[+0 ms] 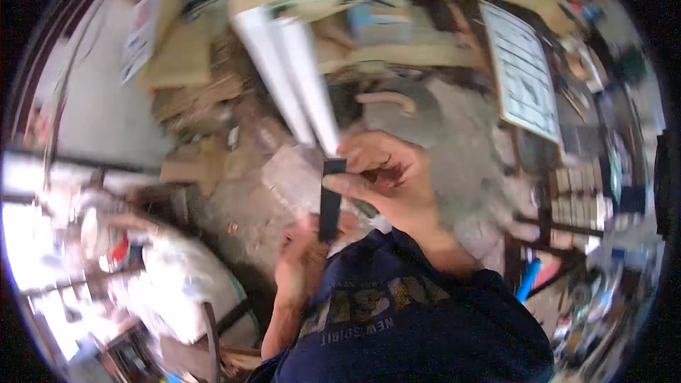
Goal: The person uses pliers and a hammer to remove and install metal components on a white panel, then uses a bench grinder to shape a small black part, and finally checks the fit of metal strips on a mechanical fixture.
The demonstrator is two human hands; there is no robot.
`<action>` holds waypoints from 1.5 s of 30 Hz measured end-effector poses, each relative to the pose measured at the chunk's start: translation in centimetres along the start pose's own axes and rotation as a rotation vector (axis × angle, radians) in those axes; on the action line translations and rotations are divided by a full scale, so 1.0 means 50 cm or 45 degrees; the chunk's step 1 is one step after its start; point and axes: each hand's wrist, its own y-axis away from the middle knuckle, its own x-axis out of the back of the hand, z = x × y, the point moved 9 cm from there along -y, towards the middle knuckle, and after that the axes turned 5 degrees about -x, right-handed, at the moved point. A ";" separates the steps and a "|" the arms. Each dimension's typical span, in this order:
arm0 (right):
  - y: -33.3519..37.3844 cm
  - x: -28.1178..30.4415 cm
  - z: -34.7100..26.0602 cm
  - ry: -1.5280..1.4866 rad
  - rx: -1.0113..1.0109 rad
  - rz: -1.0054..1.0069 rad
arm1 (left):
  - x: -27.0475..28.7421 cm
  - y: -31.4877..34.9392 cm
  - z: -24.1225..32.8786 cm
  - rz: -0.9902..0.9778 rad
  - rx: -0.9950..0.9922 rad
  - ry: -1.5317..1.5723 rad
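Observation:
A flat, dark rectangular strip (330,202) stands nearly upright in front of my chest. My right hand (394,174) is closed on its upper part, with the thumb lying across the dark face. Lower down, my left hand (298,252) grips the bottom end, and a fingertip shows on the strip's other side. Motion blur softens the left fingers. Just beyond the strip's top, two long white slats (301,64) slant up and away to the left; I cannot tell whether they touch my right hand.
Cardboard pieces (195,99) lie on the floor at left. A large white sack (181,287) sits at lower left. A white panel with dark lines (521,71) leans at right, above stacked pale boxes (578,195). A round grey surface (404,110) bears a curved pinkish piece.

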 end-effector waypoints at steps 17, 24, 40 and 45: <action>0.499 0.763 -0.258 0.127 0.149 2.206 | -0.963 -0.298 -0.365 -1.844 -0.281 -0.907; 0.626 0.829 -0.275 0.092 0.290 2.711 | -1.199 -0.213 -0.528 -2.454 -0.111 -0.737; 0.944 0.838 -0.134 -0.426 0.188 3.603 | -1.576 0.216 -1.421 -3.063 0.704 -0.571; 1.087 0.821 -0.104 -0.575 0.553 3.714 | -1.639 0.434 -1.611 -2.839 0.857 -0.560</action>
